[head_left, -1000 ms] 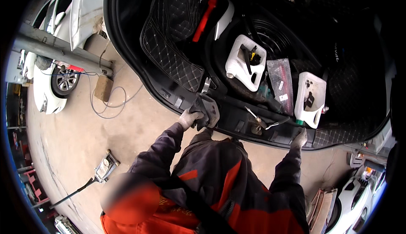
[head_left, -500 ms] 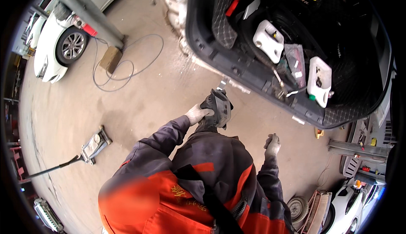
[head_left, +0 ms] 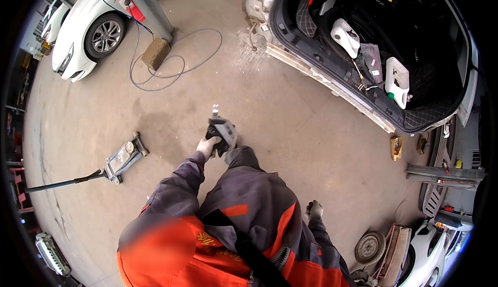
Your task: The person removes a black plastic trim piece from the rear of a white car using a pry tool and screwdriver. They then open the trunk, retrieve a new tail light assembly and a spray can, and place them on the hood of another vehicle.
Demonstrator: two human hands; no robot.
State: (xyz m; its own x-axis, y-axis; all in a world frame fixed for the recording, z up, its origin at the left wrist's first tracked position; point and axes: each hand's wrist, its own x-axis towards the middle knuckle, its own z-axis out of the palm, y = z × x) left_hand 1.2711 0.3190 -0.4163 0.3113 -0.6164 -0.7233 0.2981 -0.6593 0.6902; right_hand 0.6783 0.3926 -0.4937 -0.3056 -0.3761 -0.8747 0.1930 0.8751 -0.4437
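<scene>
The gloved left hand grasps 1 black-and-grey car part above the floor; the part extends forward and right from the grip. The right hand hangs well apart, its grip unclear.

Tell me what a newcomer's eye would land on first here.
Probably the bright orange-and-grey jacket filling the lower middle, then the open car boot at upper right, with two white cut-open jugs standing out against its dark inside. Near the centre, the gloved left hand grips a dark-and-grey part above the floor.
</scene>
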